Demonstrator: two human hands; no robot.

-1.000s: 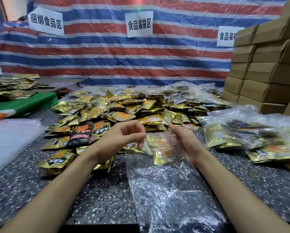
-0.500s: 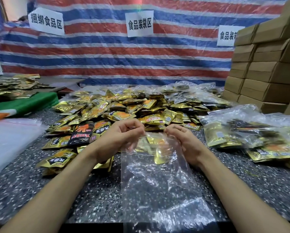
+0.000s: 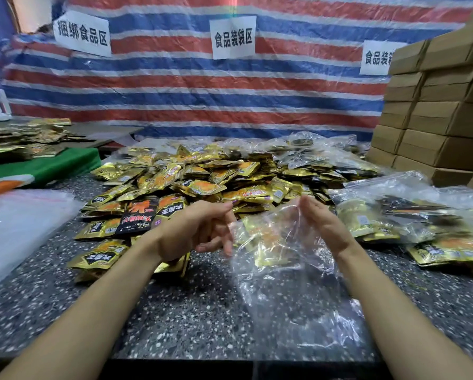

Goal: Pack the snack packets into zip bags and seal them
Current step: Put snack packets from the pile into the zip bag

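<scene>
My right hand [image 3: 321, 224] is up just in front of the pile of snack packets [image 3: 202, 187], gripping the top edge of a clear zip bag [image 3: 290, 283]. The bag's top is lifted against the pile's near edge and the rest trails back from the pile across the speckled table [image 3: 175, 325] towards me. Gold shows through the plastic; I can't tell whether those packets are inside or behind it.

My left hand [image 3: 199, 231] is beside the bag, also at the pile's near edge, holding nothing, fingers loosely curled. Whether a fingertip brushes the plastic, I can't tell.

At the pile's front left lies a black packet [image 3: 139, 218] with big orange characters, upside down to me, among gold ones with black-and-white lettering.

Right of the pile are filled bags [image 3: 394, 212], with cardboard boxes [image 3: 443, 119] stacked behind them. Left of the pile lies a stack of empty clear bags [image 3: 18, 223].

Behind the pile hangs a red, white and blue striped tarp [image 3: 202, 91] with three white signs. The left sign [image 3: 82, 34] reads 捆绑食品区. The middle sign [image 3: 233, 37], straight above the pile, reads 食品装袋区. The right sign [image 3: 375, 57] shows 食品装 before the boxes cut it off.
</scene>
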